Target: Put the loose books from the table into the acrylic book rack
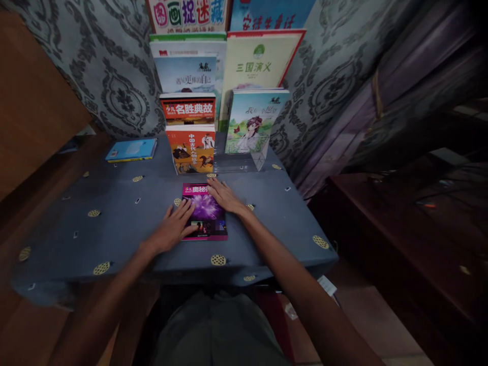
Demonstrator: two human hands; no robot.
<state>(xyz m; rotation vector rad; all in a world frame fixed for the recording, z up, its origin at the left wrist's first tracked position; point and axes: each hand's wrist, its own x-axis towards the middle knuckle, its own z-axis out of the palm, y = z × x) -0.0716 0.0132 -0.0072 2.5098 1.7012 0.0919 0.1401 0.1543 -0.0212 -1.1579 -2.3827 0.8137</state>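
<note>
A purple-covered book (206,216) lies flat on the blue-grey tablecloth (114,223), close to the table's front edge. My left hand (174,226) rests flat with fingers spread on the book's left edge. My right hand (224,195) lies flat over its upper right corner. Neither hand grips the book. Just behind it, a clear tiered stand (236,161) holds several upright books, among them an orange one (190,149) and one showing a girl (253,122).
A thin blue book (131,150) lies flat at the table's back left. Patterned grey wallpaper (114,76) backs the stand. A brown wooden panel (34,101) stands at left, and dark wooden furniture (400,244) and a curtain at right.
</note>
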